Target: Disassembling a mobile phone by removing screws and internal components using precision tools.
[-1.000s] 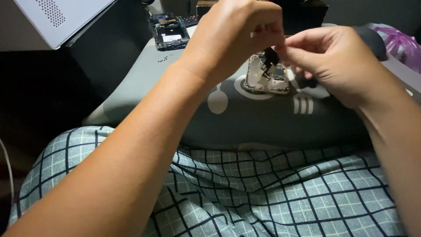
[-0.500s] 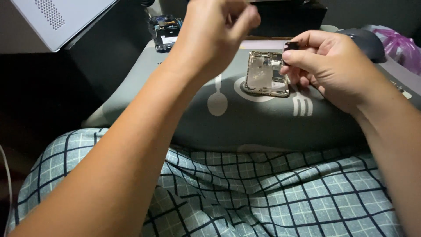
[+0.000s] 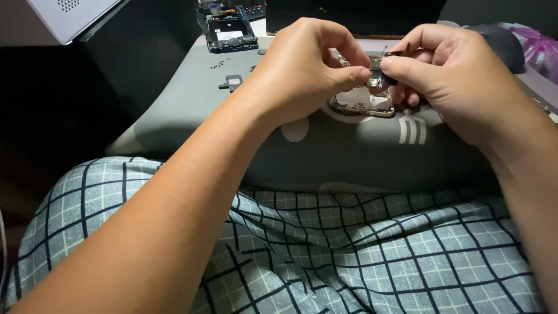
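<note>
I see both hands up over the grey cushion [image 3: 349,151], which lies across the lap on checked cloth [image 3: 360,250]. My left hand [image 3: 302,72] is pinched, thumb & finger tips together, right at a small black part [image 3: 386,74]. My right hand [image 3: 447,75] pinches that same black part from the other side, so both hold it. The part sits just above an open phone frame [image 3: 360,103], which rests on the cushion top, partly hid by the hands. Further back on the cushion is another opened phone body [image 3: 228,30], w/ a small dark bracket [image 3: 232,83] near it. Room is dark. A pale perforated panel [image 3: 72,14] sits far left of the cushion, and a purple bag [image 3: 537,49] sits far right of it.
</note>
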